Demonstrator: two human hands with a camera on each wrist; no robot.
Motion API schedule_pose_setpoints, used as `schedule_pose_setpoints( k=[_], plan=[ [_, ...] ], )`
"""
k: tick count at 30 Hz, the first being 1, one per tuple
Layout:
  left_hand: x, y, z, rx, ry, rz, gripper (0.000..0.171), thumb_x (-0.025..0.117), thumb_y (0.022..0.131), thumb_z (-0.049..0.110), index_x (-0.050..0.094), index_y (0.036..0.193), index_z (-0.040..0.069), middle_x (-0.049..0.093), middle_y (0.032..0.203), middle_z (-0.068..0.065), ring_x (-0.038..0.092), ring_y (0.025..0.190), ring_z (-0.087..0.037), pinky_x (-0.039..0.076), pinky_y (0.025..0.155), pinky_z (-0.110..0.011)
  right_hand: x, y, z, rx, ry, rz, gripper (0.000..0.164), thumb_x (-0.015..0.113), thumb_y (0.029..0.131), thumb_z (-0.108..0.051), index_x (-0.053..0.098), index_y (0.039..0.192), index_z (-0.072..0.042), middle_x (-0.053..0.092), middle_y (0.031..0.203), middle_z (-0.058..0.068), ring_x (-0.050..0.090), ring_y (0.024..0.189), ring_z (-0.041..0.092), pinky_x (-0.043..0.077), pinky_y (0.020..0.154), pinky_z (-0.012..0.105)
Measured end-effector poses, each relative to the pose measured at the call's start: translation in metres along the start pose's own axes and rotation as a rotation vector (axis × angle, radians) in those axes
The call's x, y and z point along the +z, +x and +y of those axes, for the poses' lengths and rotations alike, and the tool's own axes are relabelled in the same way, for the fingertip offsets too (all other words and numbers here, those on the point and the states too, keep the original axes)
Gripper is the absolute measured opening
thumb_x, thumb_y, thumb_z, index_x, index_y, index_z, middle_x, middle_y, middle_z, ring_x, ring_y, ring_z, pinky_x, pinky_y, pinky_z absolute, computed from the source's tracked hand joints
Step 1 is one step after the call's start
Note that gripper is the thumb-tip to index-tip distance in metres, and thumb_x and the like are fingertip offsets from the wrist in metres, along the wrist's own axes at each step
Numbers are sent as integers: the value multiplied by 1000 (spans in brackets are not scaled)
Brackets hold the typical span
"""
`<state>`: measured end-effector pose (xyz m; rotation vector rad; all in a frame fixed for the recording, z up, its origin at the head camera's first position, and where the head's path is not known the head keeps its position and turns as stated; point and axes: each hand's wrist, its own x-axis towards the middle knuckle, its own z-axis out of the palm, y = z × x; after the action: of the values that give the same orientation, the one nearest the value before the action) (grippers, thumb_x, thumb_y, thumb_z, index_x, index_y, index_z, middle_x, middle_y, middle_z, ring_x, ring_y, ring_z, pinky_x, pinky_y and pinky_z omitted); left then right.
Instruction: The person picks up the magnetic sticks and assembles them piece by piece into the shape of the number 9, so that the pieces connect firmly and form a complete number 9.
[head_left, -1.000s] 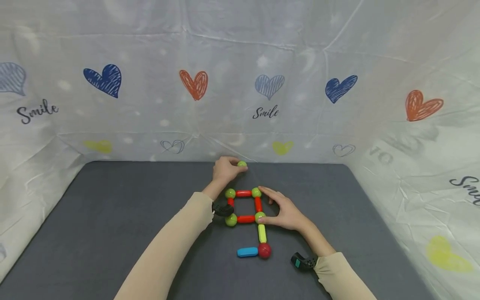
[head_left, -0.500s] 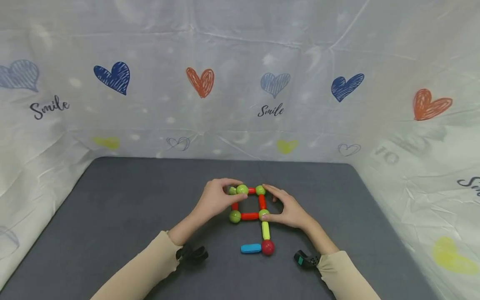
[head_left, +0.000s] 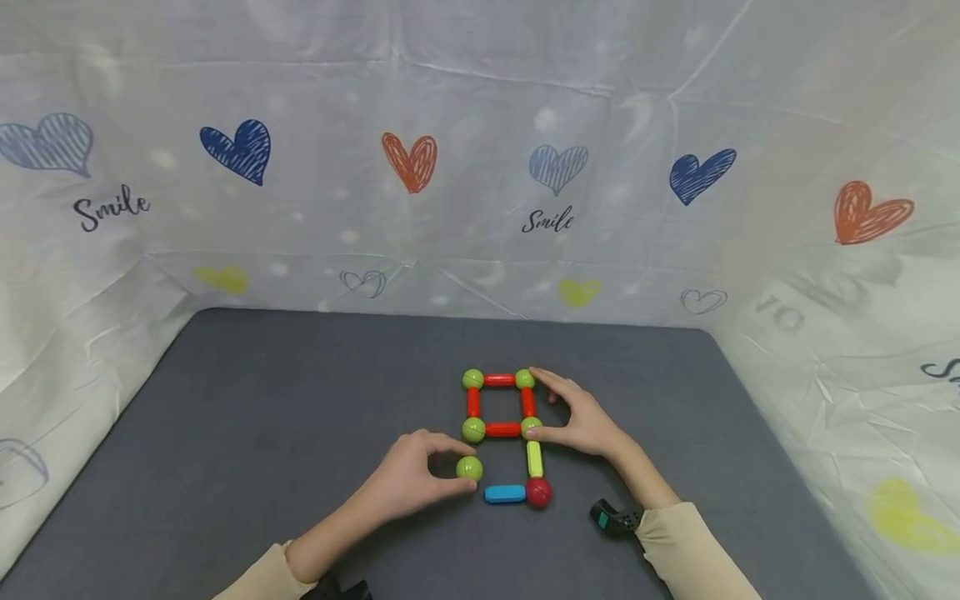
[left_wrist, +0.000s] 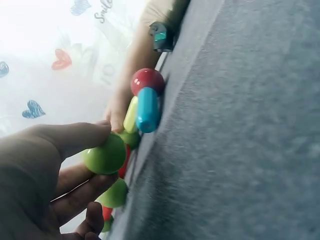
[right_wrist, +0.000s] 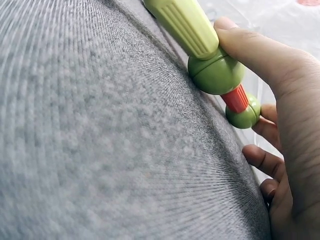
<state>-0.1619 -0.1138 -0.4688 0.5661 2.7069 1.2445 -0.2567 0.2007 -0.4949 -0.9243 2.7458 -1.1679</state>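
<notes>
My left hand (head_left: 412,477) pinches a loose green ball (head_left: 469,468) between thumb and fingers, just left of the blue rod (head_left: 505,494). In the left wrist view this green ball (left_wrist: 106,154) overlaps the ball-and-rod frame behind it. The frame has red rods (head_left: 503,430) joined in a square by green corner balls (head_left: 473,430). From its near right corner a yellow rod (head_left: 534,459) runs to a red ball (head_left: 538,492), where the blue rod is attached. My right hand (head_left: 581,421) holds the square's right side, thumb at the near green ball (right_wrist: 216,74) and fingers at the far one.
The pieces lie on a dark grey table (head_left: 300,400). A pale sheet (head_left: 465,250) printed with hearts hangs behind the table and along its sides. A black wrist strap (head_left: 615,518) sits by the right sleeve.
My left hand has brought the green ball from the table's back edge, past the square's far left corner, down to near the blue rod. My right hand keeps its hold on the square.
</notes>
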Motion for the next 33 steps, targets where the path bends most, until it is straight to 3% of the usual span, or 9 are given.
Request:
schedule_pose_setpoints(
  k=[5,12,15,19,23,28,33],
  plan=[
    [5,-1,-7,-7,3,-41,32,91,84,40,84,112,26,75,103,18,55,81,-7,47,73,-28,-1,1,1,-1,-9,3,92,88,86,-40,44,164,-17,49,161,9,53,108,17,46,94,47],
    [10,0,-13,0,-14,-22,31,92,82,41,84,110,30,73,100,20,54,78,-7,46,71,-27,-3,3,3,-27,2,40,89,86,88,-43,46,162,-15,51,159,9,55,105,18,46,94,46],
    [12,-1,-14,0,-19,-17,30,92,82,41,84,109,30,73,99,21,53,77,-7,45,71,-27,-5,2,0,-63,-23,76,85,86,89,-41,48,160,-11,53,156,9,58,98,16,48,83,37],
    [14,-3,-15,-2,-31,-15,30,92,82,41,84,109,29,72,98,22,52,76,-7,45,69,-26,-9,-2,-16,-100,-44,109,82,87,89,-35,51,158,-12,53,156,7,60,91,18,43,67,30],
    [15,-5,-15,-5,-41,-9,30,93,81,40,85,108,28,72,96,22,52,75,-7,45,68,-26,-11,-11,-40,-180,-24,129,77,89,87,-29,55,155,-19,58,151,6,61,87,19,45,66,33],
    [16,-4,-14,2,-39,3,31,93,81,41,85,108,29,73,95,21,51,74,-6,44,68,-26,-2,-27,-59,-337,54,136,60,92,85,-20,68,140,-18,68,135,7,51,65,10,44,59,24],
    [16,-3,-14,17,-31,14,31,94,80,41,85,106,28,74,95,20,50,73,-6,43,67,-26,17,-46,-60,-377,183,136,38,91,83,-7,77,118,-11,76,112,8,35,53,-1,35,48,16]
  ],
)
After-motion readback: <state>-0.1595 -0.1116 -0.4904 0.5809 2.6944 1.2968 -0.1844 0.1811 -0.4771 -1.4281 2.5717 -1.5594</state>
